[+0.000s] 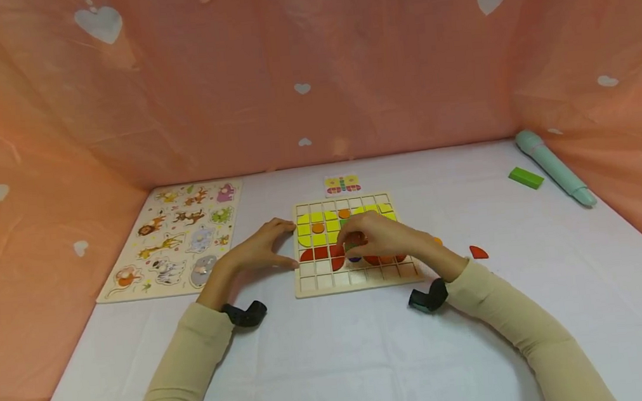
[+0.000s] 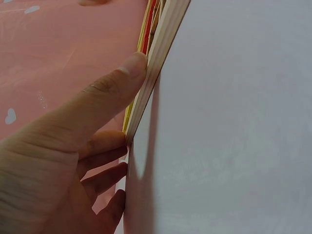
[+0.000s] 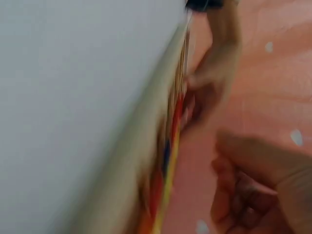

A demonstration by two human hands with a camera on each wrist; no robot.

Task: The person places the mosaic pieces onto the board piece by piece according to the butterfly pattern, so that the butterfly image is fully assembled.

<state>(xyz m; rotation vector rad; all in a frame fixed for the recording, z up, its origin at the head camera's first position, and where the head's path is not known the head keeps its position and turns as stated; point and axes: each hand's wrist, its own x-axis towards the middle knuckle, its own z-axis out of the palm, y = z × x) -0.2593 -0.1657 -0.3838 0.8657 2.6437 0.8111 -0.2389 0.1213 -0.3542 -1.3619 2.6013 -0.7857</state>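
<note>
A wooden grid board (image 1: pixel 334 282) lies mid-table, bearing yellow, red, orange, green and blue flat pieces. My left hand (image 1: pixel 262 247) is at its left side, thumb and fingers spread along the edge. In the left wrist view the thumb (image 2: pixel 112 87) touches the board's edge (image 2: pixel 155 63). Over the middle of the board hovers my right hand (image 1: pixel 378 234), fingers bent, with a gap between thumb and forefinger. The right wrist view blurs this hand (image 3: pixel 263 185), and no piece shows in it. Part of the board is hidden beneath it.
Behind the board lies a small pattern card (image 1: pixel 342 184). An animal peg puzzle (image 1: pixel 178 238) is at left. To the right are a loose red piece (image 1: pixel 478 252), an orange piece (image 1: pixel 438 241) partly behind the forearm, a green block (image 1: pixel 525 177) and a mint microphone-shaped object (image 1: pixel 556 168).
</note>
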